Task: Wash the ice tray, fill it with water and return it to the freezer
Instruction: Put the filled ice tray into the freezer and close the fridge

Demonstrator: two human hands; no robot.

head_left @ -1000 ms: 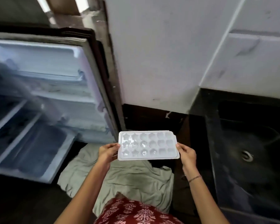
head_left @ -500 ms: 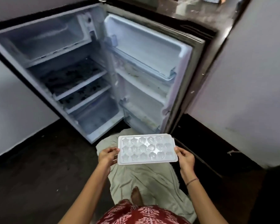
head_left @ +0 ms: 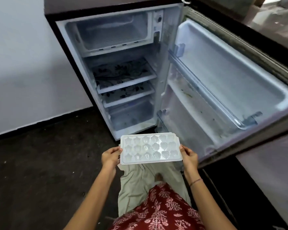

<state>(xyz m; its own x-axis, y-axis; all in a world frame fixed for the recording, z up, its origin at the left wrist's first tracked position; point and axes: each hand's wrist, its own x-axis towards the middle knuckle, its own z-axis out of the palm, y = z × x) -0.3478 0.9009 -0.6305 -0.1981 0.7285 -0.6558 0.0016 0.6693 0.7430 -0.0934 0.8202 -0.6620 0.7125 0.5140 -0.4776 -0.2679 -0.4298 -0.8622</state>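
1. White rectangular plastic ice tray [head_left: 150, 148] with shaped cells, held level, low before the open small fridge [head_left: 123, 70].
2. Left hand [head_left: 110, 156] grips its left end, right hand [head_left: 189, 157] its right end.
3. Freezer compartment [head_left: 113, 33] at fridge top; pale cloth [head_left: 140, 185] on dark floor below.

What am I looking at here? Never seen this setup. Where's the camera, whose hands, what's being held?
No machine here: a person wears one wide-angle camera on the head, so the single view looks forward and down at their own arms. The left hand and right hand each grip a short end of a clear plastic ice tray, held level, with shaped cells. Ahead stands a small fridge with its door swung open to the right; the freezer compartment sits at the top. A pale cloth lies on the dark floor at the person's feet.
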